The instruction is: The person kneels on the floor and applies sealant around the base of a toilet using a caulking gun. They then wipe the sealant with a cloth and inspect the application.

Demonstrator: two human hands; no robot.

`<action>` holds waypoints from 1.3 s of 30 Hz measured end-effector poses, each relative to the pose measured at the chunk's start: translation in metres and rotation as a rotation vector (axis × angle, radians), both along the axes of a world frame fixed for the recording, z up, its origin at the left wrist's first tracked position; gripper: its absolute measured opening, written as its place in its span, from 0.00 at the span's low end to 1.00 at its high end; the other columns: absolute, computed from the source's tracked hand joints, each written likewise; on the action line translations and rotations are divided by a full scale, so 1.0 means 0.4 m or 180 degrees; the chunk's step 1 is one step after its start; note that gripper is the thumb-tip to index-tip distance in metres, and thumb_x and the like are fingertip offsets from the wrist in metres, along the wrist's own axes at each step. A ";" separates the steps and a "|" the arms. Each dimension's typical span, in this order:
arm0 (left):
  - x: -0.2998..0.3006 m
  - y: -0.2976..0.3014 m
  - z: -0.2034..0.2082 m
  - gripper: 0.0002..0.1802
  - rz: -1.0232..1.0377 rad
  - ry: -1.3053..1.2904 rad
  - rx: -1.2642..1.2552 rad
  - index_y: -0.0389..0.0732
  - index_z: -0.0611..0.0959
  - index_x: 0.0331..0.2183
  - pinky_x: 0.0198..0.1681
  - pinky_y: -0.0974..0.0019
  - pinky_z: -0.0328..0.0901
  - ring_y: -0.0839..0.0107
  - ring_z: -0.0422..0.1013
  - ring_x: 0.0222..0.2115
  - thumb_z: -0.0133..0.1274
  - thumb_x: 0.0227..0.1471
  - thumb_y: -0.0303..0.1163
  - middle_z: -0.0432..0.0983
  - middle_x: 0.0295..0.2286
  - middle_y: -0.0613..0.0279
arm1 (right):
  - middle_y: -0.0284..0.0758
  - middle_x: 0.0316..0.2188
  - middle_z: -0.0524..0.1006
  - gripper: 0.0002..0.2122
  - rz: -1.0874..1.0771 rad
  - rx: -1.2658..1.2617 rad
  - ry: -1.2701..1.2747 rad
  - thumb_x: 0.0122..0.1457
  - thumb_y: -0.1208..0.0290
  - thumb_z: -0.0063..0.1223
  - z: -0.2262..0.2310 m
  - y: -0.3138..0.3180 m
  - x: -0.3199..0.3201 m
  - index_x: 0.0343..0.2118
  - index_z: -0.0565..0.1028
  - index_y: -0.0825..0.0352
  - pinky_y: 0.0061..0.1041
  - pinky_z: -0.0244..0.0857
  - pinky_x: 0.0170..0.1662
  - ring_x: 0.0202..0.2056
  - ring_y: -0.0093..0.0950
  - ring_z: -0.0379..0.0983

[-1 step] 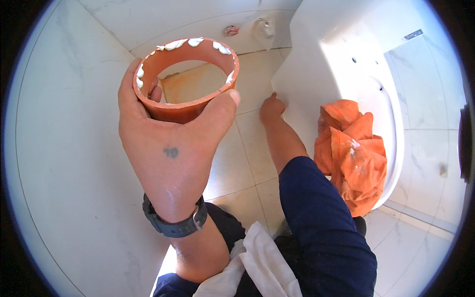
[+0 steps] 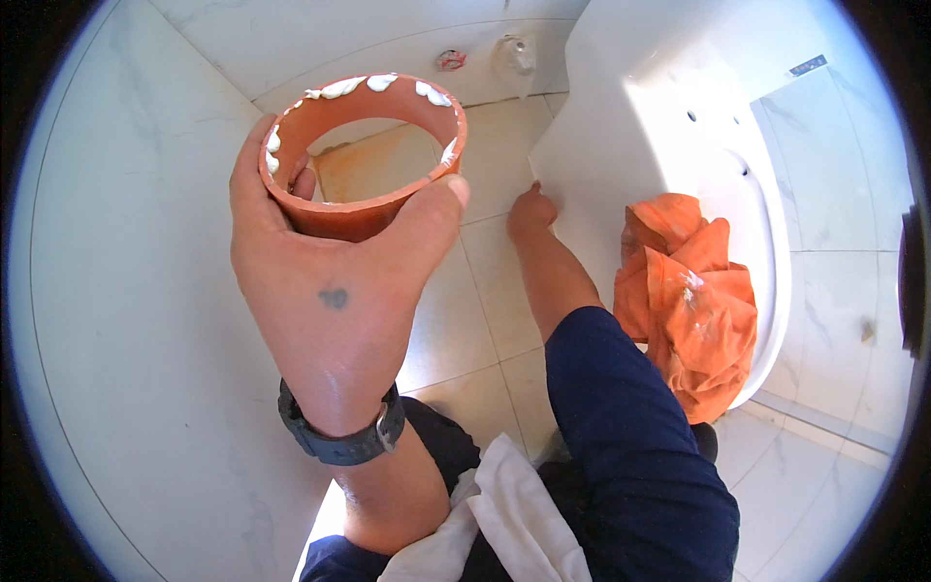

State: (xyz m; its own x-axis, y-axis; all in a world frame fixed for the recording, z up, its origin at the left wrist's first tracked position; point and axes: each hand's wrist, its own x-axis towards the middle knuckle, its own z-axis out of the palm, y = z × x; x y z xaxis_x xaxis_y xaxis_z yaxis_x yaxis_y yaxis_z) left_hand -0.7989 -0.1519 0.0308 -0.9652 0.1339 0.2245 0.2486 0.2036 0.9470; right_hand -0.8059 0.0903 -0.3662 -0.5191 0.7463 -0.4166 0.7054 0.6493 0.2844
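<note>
My left hand (image 2: 339,252), with a dark watch strap at the wrist, is closed round a short ring of orange-brown pipe (image 2: 354,225) held up in front of me. Blobs of white paste (image 2: 339,88) lie along the ring's far and left rim. Through the opening I see the floor and some of my fingertips. My right hand (image 2: 533,211) reaches down low beside the base of a white ceramic fixture (image 2: 606,136) that looks like a toilet. One finger or thumb points forward there; the others are hidden, so its grip is unclear.
A crumpled orange cloth (image 2: 693,310) with white smears hangs over the fixture's near part. By the far wall lie a clear plastic piece (image 2: 514,56) and a small red-and-white scrap (image 2: 450,60). A white marbled wall (image 2: 126,291) rises close on my left. Beige tiles (image 2: 451,325) cover the floor.
</note>
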 end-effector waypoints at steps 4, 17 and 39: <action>0.011 -0.002 0.013 0.46 0.0013 -0.0092 -0.0059 0.32 0.73 0.59 0.68 0.56 0.53 0.63 0.69 0.55 0.73 0.38 0.33 0.76 0.49 0.53 | 0.30 0.51 0.81 0.35 -0.0002 -0.0194 -0.0249 0.62 0.65 0.54 -0.004 0.003 0.008 0.71 0.56 0.66 0.31 0.70 0.26 0.39 0.25 0.82; 0.029 -0.012 0.033 0.51 0.0006 0.0063 -0.0128 0.30 0.71 0.60 0.66 0.55 0.57 0.58 0.68 0.58 0.75 0.36 0.35 0.75 0.51 0.47 | 0.34 0.47 0.84 0.18 -0.0208 -0.0449 0.0021 0.57 0.67 0.58 0.009 -0.031 0.049 0.51 0.81 0.59 0.31 0.75 0.34 0.44 0.29 0.83; 0.090 -0.038 0.082 0.52 -0.0847 0.1350 -0.0921 0.30 0.67 0.59 0.56 0.55 0.67 0.50 0.70 0.54 0.73 0.31 0.30 0.70 0.52 0.45 | 0.29 0.35 0.71 0.38 0.1393 -0.4586 0.4748 0.53 0.75 0.64 0.881 -0.238 0.382 0.69 0.64 0.60 0.20 0.62 0.37 0.31 0.19 0.64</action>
State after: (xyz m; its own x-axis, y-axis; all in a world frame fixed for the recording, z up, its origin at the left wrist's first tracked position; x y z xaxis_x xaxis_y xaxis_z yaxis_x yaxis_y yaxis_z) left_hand -0.7629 -0.1671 0.0636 -0.7235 0.4733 0.5025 0.6723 0.3180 0.6685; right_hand -0.6532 -0.0048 -0.0136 -0.9302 0.1259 0.3449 -0.3489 -0.0107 -0.9371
